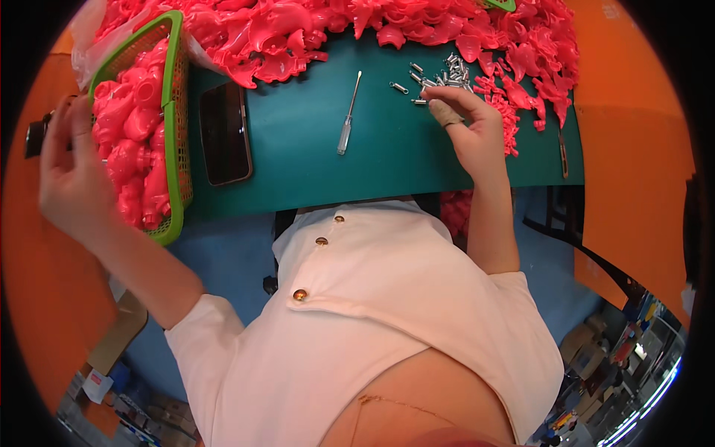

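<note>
My right hand [473,130] reaches over the green table, its thumb and index finger brought together in a pinch beside a loose pile of small metal springs [456,73]. What sits between the fingertips is too small to make out. A tan covering wraps the thumb. At the far left my left hand [71,175], slightly blurred, is raised with its fingers stretched and apart, holding nothing I can see. It is beside the green plastic basket [176,112], which is heaped with glossy pink-red hollow plastic parts [138,123].
A large heap of pink-red plastic pieces [275,41] covers the table's far side. Smaller pink pieces [506,112] lie right of the springs. A clear-handled screwdriver [346,130] and a dark phone [226,134] rest on the table [298,164]. A slim tool [564,155] lies near the right edge.
</note>
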Available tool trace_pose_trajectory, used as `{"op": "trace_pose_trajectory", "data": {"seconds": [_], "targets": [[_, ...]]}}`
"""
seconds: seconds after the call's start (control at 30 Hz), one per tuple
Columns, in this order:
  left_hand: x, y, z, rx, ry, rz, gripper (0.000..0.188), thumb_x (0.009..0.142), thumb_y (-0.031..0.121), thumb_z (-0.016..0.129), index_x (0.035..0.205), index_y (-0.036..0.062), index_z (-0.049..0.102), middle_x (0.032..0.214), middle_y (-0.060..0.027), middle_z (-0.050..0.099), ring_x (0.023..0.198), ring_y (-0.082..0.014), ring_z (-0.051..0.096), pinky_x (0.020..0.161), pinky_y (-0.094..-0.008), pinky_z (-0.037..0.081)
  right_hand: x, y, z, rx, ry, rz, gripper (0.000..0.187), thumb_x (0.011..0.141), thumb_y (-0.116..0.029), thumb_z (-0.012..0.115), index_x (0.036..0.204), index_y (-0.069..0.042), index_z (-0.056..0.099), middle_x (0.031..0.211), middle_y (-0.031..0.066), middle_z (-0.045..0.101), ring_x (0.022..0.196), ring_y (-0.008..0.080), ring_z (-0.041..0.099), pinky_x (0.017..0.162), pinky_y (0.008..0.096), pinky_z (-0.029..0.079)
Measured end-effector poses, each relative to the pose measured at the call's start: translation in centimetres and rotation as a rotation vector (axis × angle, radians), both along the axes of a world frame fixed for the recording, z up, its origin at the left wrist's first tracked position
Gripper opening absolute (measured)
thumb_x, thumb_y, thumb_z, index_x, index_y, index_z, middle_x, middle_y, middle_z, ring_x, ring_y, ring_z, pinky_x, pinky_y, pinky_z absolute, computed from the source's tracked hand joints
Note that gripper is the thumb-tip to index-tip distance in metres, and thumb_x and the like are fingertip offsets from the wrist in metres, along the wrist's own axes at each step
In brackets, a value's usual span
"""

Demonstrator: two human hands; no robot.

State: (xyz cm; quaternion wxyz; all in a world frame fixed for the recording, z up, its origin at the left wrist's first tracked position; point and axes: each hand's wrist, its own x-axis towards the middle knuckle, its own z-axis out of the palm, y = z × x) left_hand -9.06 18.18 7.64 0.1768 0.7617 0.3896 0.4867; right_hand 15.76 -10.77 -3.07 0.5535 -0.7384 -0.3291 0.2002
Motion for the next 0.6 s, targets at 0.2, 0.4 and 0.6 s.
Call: {"op": "trace_pose_trajectory", "data": {"seconds": [0.2,0.4,0.6], "targets": [[9.8,-6.4,-10.0,0.247,0.473,-0.333,0.045,0.067,0.035,0.077,0.099,0.0051,0.066,0.097,-0.0094,0.062,0.088,-0.0282,0.055,0.077,-0.0374,0.046,-1.6,5.8,1.2,-0.031,-0.527,0.305,0.019,0.079,-0.007,0.065,0.098,-0.003,0.065,0.085,0.0080,0.064,0.076,0.0197,0.058,0.069,0.0303,0.045],[13.4,-6.7,-13.5,0.336,0.467,-0.183,0.045,0.067,0.030,0.075,0.105,0.0111,0.059,0.091,-0.0084,0.055,0.084,-0.0288,0.052,0.070,-0.0385,0.046,-2.7,7.2,1.7,-0.046,-0.530,0.362,0.017,0.080,-0.010,0.066,0.096,-0.004,0.065,0.083,0.0077,0.064,0.074,0.0199,0.057,0.065,0.0307,0.045],[10.3,-9.8,-12.8,0.248,0.542,-0.302,0.033,0.076,0.009,0.063,0.107,0.0152,0.057,0.087,-0.0063,0.054,0.073,-0.0254,0.056,0.058,-0.0357,0.049,-1.2,4.5,0.4,-0.139,-0.216,0.242,0.017,0.081,-0.011,0.067,0.095,-0.002,0.066,0.085,0.0070,0.065,0.078,0.0145,0.060,0.068,0.0261,0.047]]}}
